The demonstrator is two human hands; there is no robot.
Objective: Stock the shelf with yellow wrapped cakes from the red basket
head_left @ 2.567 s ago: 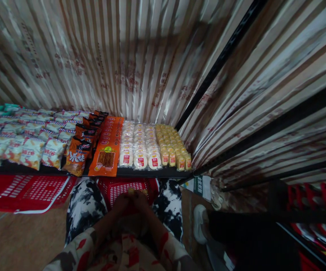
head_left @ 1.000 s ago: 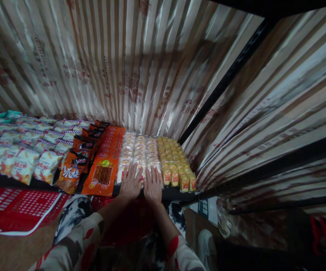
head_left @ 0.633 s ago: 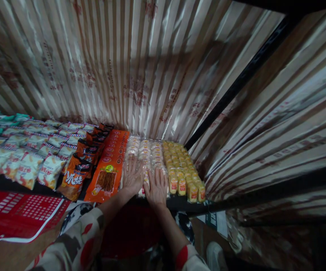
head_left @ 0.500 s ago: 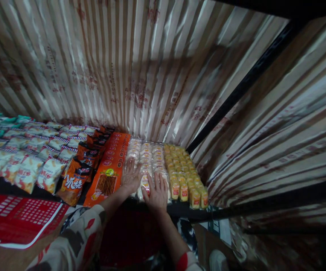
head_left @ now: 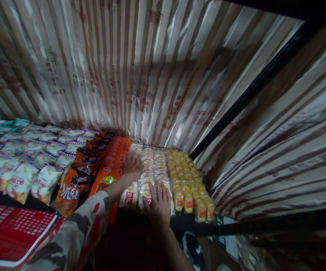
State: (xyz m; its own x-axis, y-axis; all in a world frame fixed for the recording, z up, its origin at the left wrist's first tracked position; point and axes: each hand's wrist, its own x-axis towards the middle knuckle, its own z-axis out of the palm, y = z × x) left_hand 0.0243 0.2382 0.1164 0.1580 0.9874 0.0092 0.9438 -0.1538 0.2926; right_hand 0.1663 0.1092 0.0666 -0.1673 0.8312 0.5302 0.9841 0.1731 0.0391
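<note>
Both hands, left hand and right hand, press open-palmed on white cake packets.

The left hand now reaches farther back along the rows of white round cakes, no longer level with the right hand, which stays flat at the near edge, uncovering the front-left pack.

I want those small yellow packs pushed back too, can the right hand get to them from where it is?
Probably yes. The right hand lies flat on the white round packs, and the yellow packs sit directly beside it with nothing between.
</note>
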